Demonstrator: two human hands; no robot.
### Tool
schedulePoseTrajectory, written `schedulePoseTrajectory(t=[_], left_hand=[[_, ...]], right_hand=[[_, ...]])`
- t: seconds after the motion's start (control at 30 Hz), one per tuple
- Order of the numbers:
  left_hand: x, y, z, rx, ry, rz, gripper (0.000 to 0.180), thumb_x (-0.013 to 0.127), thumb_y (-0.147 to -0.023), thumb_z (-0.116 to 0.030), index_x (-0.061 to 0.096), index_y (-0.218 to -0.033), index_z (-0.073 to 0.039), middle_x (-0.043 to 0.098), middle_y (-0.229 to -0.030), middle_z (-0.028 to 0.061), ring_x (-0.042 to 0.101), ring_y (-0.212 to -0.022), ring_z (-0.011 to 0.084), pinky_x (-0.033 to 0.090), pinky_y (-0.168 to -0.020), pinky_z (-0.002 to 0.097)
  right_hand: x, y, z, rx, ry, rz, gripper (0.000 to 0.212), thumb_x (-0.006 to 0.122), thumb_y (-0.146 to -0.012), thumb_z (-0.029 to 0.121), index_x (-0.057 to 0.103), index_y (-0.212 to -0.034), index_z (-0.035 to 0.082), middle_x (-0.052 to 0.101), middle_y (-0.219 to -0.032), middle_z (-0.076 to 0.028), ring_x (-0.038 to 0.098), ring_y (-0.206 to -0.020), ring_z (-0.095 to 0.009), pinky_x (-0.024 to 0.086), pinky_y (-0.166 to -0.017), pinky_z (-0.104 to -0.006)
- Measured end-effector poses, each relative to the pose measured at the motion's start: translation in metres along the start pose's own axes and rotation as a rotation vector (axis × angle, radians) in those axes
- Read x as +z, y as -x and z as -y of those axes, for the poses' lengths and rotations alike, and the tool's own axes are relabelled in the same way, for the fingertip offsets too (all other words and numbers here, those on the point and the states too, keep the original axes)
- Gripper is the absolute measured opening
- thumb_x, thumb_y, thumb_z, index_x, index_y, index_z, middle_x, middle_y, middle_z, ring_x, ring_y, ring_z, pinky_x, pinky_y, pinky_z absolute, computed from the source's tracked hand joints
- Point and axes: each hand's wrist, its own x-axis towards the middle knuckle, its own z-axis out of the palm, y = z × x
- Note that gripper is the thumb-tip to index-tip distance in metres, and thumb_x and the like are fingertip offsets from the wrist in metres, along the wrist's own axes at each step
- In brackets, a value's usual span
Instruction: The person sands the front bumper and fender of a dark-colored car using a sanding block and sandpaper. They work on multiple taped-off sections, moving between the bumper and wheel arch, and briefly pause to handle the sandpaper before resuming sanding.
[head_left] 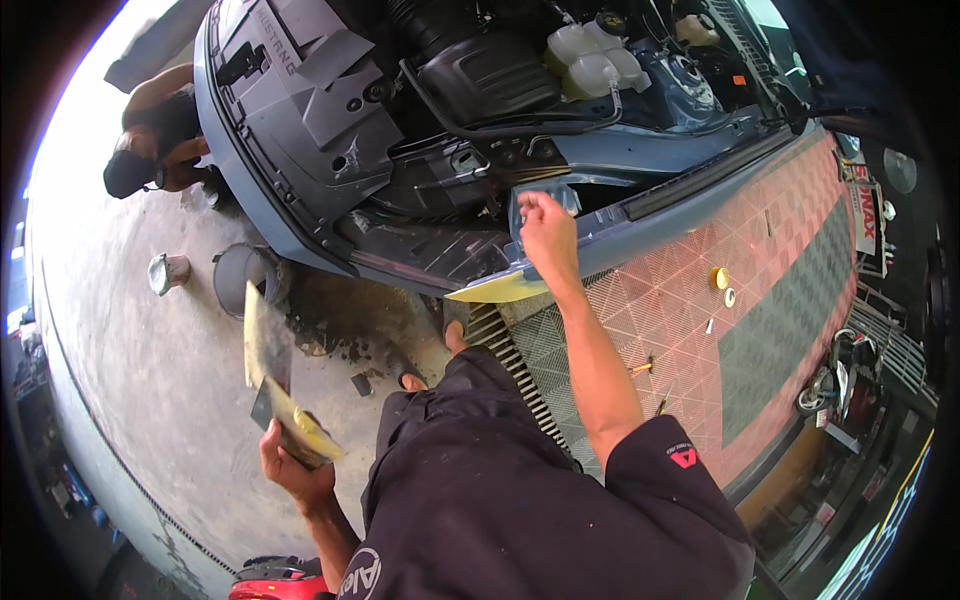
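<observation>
My left hand, low on the left, is closed around a flat putty board with a thick yellow smear on it. A second stained, pale flat piece stands up beyond it; whether the two are joined I cannot tell. My right hand is over the front corner of a blue-grey car fender, its fingers curled together. A clear, pale bluish piece shows behind these fingers; whether they grip it is unclear. Yellow filler covers the fender's front tip below my right hand.
The engine bay lies open ahead. Another person crouches by the car's front at left. A dark bucket and a small white pail stand on concrete. Tape rolls and a hammer lie on the tiled mat.
</observation>
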Motion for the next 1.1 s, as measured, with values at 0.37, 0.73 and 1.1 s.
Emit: schedulePoseTrajectory(t=[0.37,0.73,1.1], left_hand=[[0.04,0.004,0.055,-0.389,-0.302,0.713,0.03,0.065,-0.104,-0.014,0.074,-0.128,0.003,0.081,-0.11,0.0105,0.08,-0.098,0.0219,0.065,-0.09,0.0375],[-0.037,0.081,0.051,-0.275,-0.456,1.186,0.038,0.053,-0.119,-0.021,0.063,-0.149,0.0,0.073,-0.133,0.0092,0.067,-0.119,0.0146,0.053,-0.107,0.0334],[-0.063,0.146,0.075,0.086,-0.579,1.19,0.042,0.062,-0.108,-0.001,0.064,-0.15,-0.007,0.071,-0.135,0.0081,0.065,-0.124,0.0146,0.052,-0.111,0.0318]], right_hand=[[-0.037,0.26,0.138,0.392,-1.254,0.255,0.038,0.063,-0.117,0.035,0.071,-0.14,0.006,0.078,-0.124,-0.003,0.075,-0.101,-0.013,0.06,-0.086,-0.0301],[-0.136,0.455,0.152,-0.309,0.177,-0.3,0.043,0.074,-0.103,0.002,0.075,-0.144,0.016,0.073,-0.137,-0.01,0.074,-0.122,-0.03,0.061,-0.103,-0.041],[-0.143,0.593,0.133,-0.572,0.645,0.187,0.067,0.079,-0.082,0.004,0.073,-0.146,0.022,0.067,-0.143,-0.007,0.063,-0.138,-0.031,0.051,-0.121,-0.0538]])
